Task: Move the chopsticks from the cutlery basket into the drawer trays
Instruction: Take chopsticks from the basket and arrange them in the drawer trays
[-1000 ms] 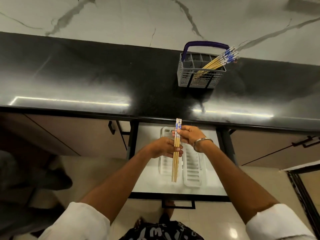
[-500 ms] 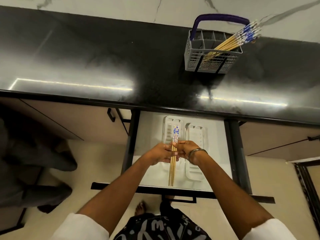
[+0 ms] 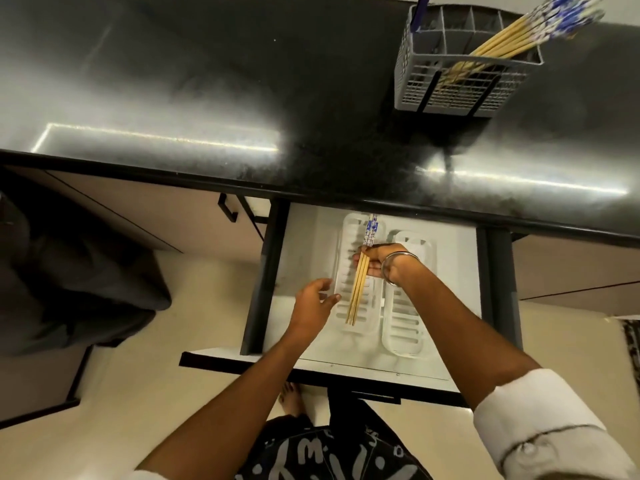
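A few wooden chopsticks with blue-and-white tops (image 3: pixel 358 292) lie lengthwise over the left white tray (image 3: pixel 341 271) in the open drawer (image 3: pixel 304 237). My right hand (image 3: pixel 379 263) grips them near their upper part. My left hand (image 3: pixel 313 304) hovers just left of that tray, fingers relaxed, holding nothing. A second white tray (image 3: pixel 403 323) lies to the right, partly under my right wrist. On the black counter, the grey cutlery basket (image 3: pixel 453 95) holds several more chopsticks (image 3: pixel 509 43) leaning to the right.
The black countertop (image 3: pixel 207 98) overhangs the drawer's back. Closed cabinet fronts with black handles (image 3: pixel 227 211) flank the drawer. The drawer's front panel (image 3: pixel 311 367) stands between my body and the trays. A dark shape (image 3: pixel 79 289) lies on the floor at left.
My left hand has let go of the chopsticks and moved left and down. My right hand has lowered the chopsticks over the left tray. The view has tilted down toward the drawer.
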